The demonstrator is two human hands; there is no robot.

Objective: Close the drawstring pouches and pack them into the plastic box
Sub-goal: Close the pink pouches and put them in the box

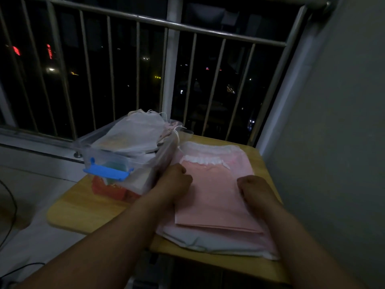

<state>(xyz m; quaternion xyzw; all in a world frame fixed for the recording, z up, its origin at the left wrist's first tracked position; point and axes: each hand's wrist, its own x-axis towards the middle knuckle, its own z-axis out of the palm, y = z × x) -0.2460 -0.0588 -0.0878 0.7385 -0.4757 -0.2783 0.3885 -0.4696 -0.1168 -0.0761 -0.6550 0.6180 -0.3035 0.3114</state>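
A pink drawstring pouch (212,195) lies flat on top of a stack of pouches (208,243) on a small wooden table (83,209). Its gathered white top edge points away from me. My left hand (176,180) rests curled on the pouch's left edge, and my right hand (253,187) rests curled on its right edge. Whether the fingers pinch the fabric is hidden. To the left stands a clear plastic box (129,163) with a blue latch (107,171). White drawstring pouches (135,132) are heaped in it above the rim.
A metal railing (166,59) and a dark night window stand behind the table. A grey wall (333,142) rises close on the right. A red packet (110,189) shows under or inside the box. A black cable (10,205) lies on the floor at left.
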